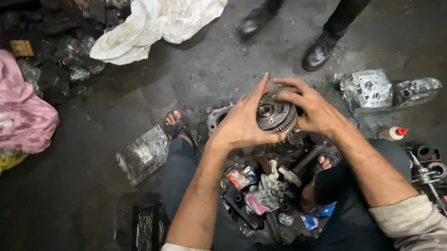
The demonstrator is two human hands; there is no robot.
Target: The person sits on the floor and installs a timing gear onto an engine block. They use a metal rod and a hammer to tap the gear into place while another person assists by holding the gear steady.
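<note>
Here, just above the centre of the frame, both hands close around a round, toothed metal clutch assembly held up over the dark floor. The left hand lies flat against the part's left face, fingers long and pressed together, thumb under the rim. The right hand wraps the right edge, fingers curled over the top and pinching the rim.

The work looks to be at the inspecting or seating stage: the part is gripped from both sides and turned face-up toward the camera. A further move would likely call for a firm two-sided hold and an even squeeze or twist, since the greasy teeth could slip.

Below the hands, between the knees, sits a heap of small parts and packets. A plastic-wrapped part lies to the right, a small red-capped bottle near it, and another person's black shoes stand at the upper middle.
</note>
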